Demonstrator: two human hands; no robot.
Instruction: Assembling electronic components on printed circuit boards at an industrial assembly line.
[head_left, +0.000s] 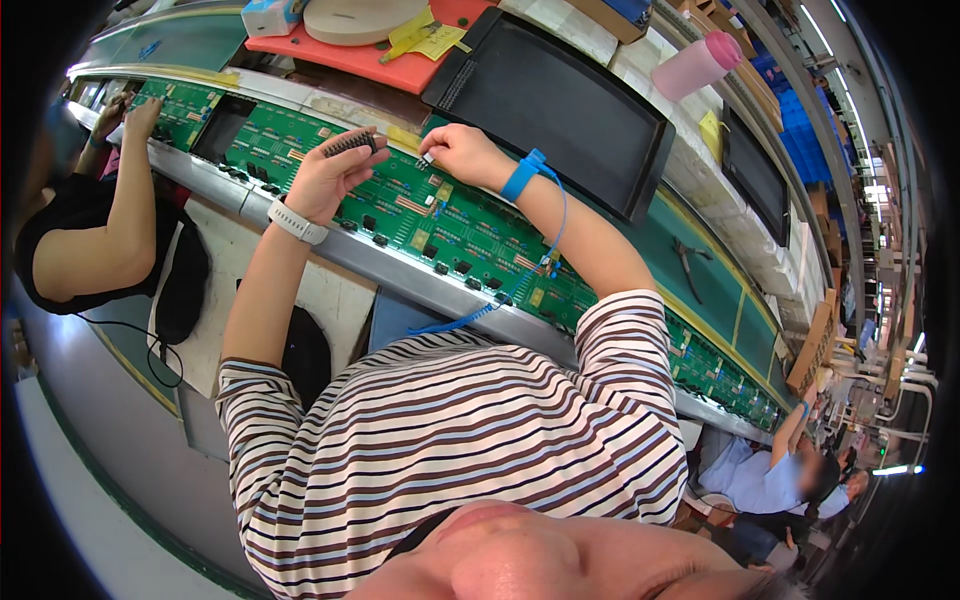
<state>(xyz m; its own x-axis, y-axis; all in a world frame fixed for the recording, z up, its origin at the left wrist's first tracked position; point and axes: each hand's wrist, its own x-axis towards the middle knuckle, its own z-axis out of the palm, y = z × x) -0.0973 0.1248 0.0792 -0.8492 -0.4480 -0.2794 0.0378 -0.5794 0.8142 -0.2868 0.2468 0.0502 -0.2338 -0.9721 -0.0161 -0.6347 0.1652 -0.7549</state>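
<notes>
My left hand [326, 182], with a pale watch band at its wrist, is closed round a dark ribbed strip [350, 145], held above the long row of green circuit boards [285, 130]. The thumb lies along the strip. My right hand [465, 155] pinches a small white-and-metal component [427, 160] just over the boards. Whether the part touches the board, I cannot tell. A blue wrist strap [522, 176] with a coiled cord circles my right wrist. Several black components [380, 240] stand along the near edge of the boards.
Behind the boards lies a large black tray [560, 105], with a pink bottle [697, 65] beyond it. A red surface [345, 55] carries a round disc and yellow notes. Pliers [690, 268] rest on the green surface. At far left, a co-worker's hands [142, 115] are over the boards.
</notes>
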